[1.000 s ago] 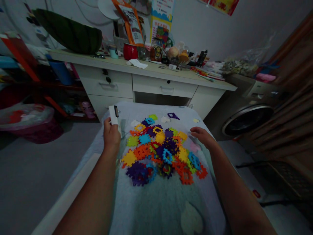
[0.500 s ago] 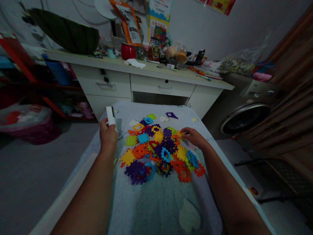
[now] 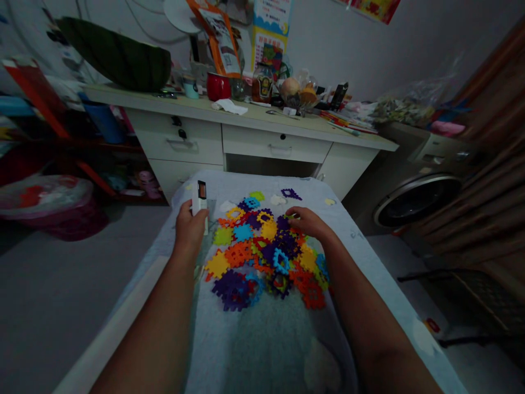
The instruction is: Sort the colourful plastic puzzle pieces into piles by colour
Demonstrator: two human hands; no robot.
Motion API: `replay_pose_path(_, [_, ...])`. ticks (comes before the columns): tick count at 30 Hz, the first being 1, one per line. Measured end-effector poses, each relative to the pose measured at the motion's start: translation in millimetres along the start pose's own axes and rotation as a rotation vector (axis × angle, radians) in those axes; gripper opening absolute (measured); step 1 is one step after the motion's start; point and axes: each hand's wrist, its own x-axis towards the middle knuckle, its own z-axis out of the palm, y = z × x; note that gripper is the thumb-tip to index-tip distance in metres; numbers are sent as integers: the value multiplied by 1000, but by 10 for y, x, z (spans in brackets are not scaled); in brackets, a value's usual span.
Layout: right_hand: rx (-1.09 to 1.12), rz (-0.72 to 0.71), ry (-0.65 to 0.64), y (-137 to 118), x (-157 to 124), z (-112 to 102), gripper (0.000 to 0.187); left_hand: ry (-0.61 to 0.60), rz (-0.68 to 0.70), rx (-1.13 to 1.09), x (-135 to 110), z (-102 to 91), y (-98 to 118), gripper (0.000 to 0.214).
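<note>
A heap of colourful toothed plastic building pieces [image 3: 262, 251] lies on a pale blue cloth-covered surface [image 3: 262, 339]. My left hand [image 3: 189, 230] is at the heap's left edge, closed around a small white device with an orange-lit window [image 3: 200, 200], held upright. My right hand [image 3: 308, 223] rests palm down on the far right part of the heap, fingers curled over yellow and purple pieces; what lies under the fingers is hidden.
A white desk with drawers [image 3: 246, 139] stands just beyond, crowded with a red mug [image 3: 218, 86], jars, packets and papers. A washing machine [image 3: 414, 191] is at the right. A pink basin [image 3: 49, 205] sits on the floor at the left.
My right hand has moved left from the cloth at the heap's right side onto the heap. The white device in my left hand has turned, showing its lit window.
</note>
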Motion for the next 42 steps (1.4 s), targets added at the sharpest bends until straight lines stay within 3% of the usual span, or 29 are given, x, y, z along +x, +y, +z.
replay_pose_path(2, [0, -10, 0, -12, 2, 19, 24, 25, -66, -51, -76, 67, 109, 41])
replay_pose_path(9, [68, 2, 31, 108, -47, 20, 25, -128, -145, -240, -187, 127, 257, 38])
replay_pose_path(17, [97, -4, 63, 172, -52, -54, 26, -252, -149, -339, -213, 124, 239, 41])
replay_pose_path(25, [85, -3, 75, 195, -57, -51, 24, -296, -146, -332, -213, 134, 221, 39])
replay_pose_path(42, [74, 46, 59, 240, -40, -22, 26, -458, -96, -411, -304, 131, 350, 31])
